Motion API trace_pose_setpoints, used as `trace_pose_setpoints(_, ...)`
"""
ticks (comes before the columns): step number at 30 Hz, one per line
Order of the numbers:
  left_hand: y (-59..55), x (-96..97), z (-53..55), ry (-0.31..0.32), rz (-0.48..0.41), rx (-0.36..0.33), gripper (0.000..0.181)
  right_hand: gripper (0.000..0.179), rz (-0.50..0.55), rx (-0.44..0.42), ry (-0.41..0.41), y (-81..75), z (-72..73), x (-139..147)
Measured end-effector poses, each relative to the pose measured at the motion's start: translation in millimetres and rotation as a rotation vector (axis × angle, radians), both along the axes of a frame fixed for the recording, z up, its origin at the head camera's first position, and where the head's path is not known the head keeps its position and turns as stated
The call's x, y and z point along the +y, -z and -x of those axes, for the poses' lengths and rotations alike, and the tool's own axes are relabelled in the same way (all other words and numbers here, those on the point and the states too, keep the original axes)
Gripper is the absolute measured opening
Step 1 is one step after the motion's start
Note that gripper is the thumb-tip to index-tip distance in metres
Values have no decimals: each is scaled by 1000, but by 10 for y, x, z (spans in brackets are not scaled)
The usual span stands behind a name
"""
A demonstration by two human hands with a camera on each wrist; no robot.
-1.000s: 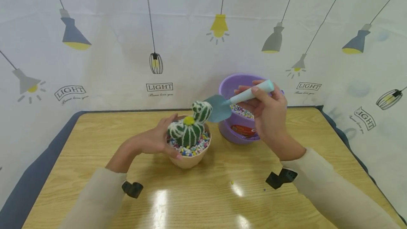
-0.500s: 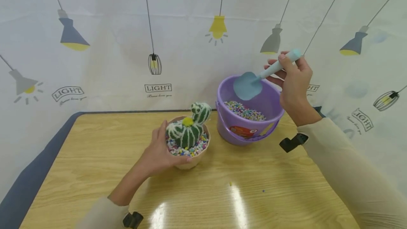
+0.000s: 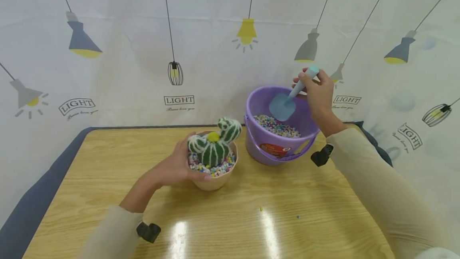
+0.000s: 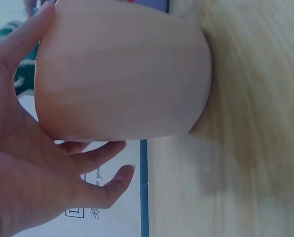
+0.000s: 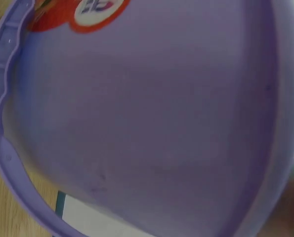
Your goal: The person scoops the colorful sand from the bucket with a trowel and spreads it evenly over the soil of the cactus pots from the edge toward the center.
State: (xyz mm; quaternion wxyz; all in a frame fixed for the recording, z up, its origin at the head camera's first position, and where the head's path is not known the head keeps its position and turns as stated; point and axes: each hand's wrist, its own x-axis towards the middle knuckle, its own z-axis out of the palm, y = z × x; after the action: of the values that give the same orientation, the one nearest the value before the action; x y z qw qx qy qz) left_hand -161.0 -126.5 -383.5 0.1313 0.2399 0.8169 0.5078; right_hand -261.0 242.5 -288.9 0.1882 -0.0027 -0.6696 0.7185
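My left hand (image 3: 173,168) grips the side of a pale pink flowerpot (image 3: 211,183), its thumb at the rim in the left wrist view. In the pot stands a green knitted cactus (image 3: 212,154) with white stripes and a yellow top, ringed by multicoloured pebbles (image 3: 222,166). With my right hand (image 3: 319,96) I hold a light blue trowel (image 3: 282,108) by its handle, blade angled down inside the purple bucket (image 3: 252,144). More small pebbles (image 3: 276,126) lie at the bottom of that bucket, apparently below the blade. The right wrist view mostly shows the bucket's wall (image 5: 151,108).
The bucket's handle (image 3: 305,149) hangs down at its front. A yellow pebble (image 3: 261,208) and a blue one (image 3: 298,216) lie loose on the wooden table (image 3: 230,227). Behind the table hangs a white cloth (image 3: 212,67) printed with lamps.
The trowel has gone from beside the cactus over to the right, up above the bucket, then down into its mouth. My left hand has stayed at the pot.
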Motion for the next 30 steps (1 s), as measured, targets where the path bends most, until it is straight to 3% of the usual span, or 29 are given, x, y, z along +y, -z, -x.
trace_pose_setpoints(4, -17, -43, 121, 138, -92, -79, 97, 18, -162, -4, 29, 82, 57, 22)
trace_pose_setpoints(6, -30, -65, 154, 163, -84, -126, 98, 22, -262, -16, 52, 129, 77, 41)
trace_pose_setpoints(11, -68, -79, 172, 175, -57, -184, 101, 37, -520, -83, 105, 221, 79, 101)
trace_pose_setpoints(14, -75, -53, 132, 165, -67, -148, 96, 41, -619, -125, 117, 245, 65, 141)
trace_pose_setpoints(18, -69, 26, 6, 84, -94, -1, 91, 41, -701, -162, 119, 241, 54, 183)
trace_pose_setpoints(21, -46, 96, -126, -65, -1, 53, 97, 44, -762, -179, 112, 219, 49, 203)
trace_pose_setpoints(25, -1, 172, -250, -239, 165, -5, 114, 50, -825, -221, 83, 212, 44, 229)
trace_pose_setpoints(30, 9, 206, -273, -303, 189, -41, 119, 51, -895, -252, 37, 221, 61, 237)
